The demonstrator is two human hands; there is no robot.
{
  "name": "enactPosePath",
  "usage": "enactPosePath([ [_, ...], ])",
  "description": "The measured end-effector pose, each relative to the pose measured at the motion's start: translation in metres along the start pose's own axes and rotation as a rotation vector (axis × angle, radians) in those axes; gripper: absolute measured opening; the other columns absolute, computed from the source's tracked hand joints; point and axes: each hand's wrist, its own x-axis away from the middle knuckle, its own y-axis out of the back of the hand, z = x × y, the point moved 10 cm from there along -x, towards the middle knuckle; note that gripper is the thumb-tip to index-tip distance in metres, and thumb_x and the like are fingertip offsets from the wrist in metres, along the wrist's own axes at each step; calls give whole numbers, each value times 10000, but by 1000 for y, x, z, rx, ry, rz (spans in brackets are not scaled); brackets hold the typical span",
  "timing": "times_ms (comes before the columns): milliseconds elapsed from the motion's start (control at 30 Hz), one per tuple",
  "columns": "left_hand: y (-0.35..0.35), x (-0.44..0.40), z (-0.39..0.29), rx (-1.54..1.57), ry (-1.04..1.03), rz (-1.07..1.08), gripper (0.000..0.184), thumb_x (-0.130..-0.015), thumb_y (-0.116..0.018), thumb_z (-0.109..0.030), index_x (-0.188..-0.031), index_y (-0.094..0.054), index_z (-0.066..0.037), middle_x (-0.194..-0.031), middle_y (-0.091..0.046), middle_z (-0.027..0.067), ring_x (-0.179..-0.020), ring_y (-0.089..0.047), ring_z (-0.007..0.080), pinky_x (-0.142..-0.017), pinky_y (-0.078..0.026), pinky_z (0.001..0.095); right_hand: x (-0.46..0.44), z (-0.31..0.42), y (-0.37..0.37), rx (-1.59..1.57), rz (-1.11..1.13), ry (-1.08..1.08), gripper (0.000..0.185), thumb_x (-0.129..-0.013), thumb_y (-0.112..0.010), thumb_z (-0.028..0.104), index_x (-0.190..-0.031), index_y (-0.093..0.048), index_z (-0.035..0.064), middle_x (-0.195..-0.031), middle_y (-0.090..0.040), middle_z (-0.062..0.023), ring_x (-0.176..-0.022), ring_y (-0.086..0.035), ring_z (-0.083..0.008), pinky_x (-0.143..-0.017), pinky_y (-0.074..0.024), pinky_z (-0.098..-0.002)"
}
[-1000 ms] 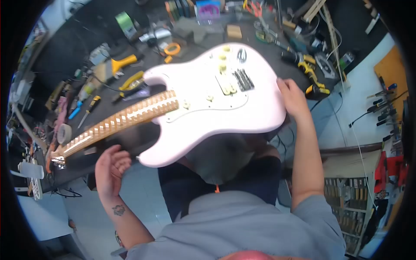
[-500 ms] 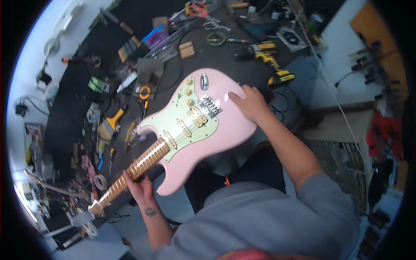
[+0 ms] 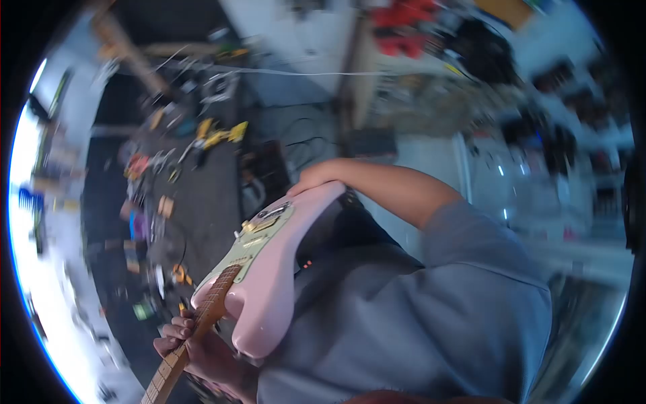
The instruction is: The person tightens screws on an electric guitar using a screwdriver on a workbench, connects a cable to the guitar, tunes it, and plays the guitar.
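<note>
A pink electric guitar (image 3: 264,313) with a mint-green pickguard (image 3: 254,244) is tilted on edge in front of my body. Its wooden neck (image 3: 217,296) runs down to the lower left, and the headstock is out of view. My left hand (image 3: 192,343) wraps round the neck, fingers curled over its far side. At the far end of the body, my right hand (image 3: 313,176) grips the lower edge; its fingertips are partly hidden.
Left of the guitar lies a dark workbench (image 3: 202,215). On it are a yellow cordless drill (image 3: 219,133), a wooden block (image 3: 165,206) and an orange-ringed tool (image 3: 180,273). A pale cable (image 3: 303,73) crosses the top. Red fabric (image 3: 400,30) hangs at upper right; much is motion-blurred.
My view has swung to the right. The guitar has gone from face-up to tilted on edge, closer to my body. Both hands still hold it, the left now curled further round the neck.
</note>
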Motion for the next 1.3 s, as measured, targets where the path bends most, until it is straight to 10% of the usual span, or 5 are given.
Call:
enactPosePath([
  [267, -175, -8, -4, 116, 179, 605, 218, -914, -635, 0, -991, -446, -77, -883, -528, 59, -924, -575, 201, -1108, -420, 500, 159, -114, -126, -664, -407, -105, 835, -910, -544, 762, -1196, -742, 4, -1234, -704, -209, -1132, -665, -313, -989, -491, -424],
  [533, -535, 138, 20, 248, 361, 1220, 315, -837, -692, 82, -1006, -481, -80, -891, -609, 82, -914, -639, 231, -1075, -453, 476, 294, -319, -209, -1246, -693, -182, 828, -951, -491, 747, -1270, -714, 16, -1313, -683, -204, -1215, -632, -317, -1078, -452, -405],
  [800, -749, 323, 24, 432, 527, 1686, 403, -807, -745, 101, -984, -442, -96, -836, -616, 63, -844, -636, 200, -1024, -465, 479, 462, -418, -318, -1724, -1139, -468, 797, -936, -533, 741, -1256, -733, 39, -1260, -705, -205, -1132, -677, -292, -1011, -497, -400],
  [1300, -1057, 512, -16, 888, 602, 1812, 434, -820, -679, 131, -1105, -430, -83, -827, -513, 30, -761, -521, 134, -804, -514, 328, 632, -631, -375, -1936, -1450, -774, 607, -940, -663, 495, -1157, -683, -72, -985, -742, -177, -761, -736, -248, -540, -563, -393],
])
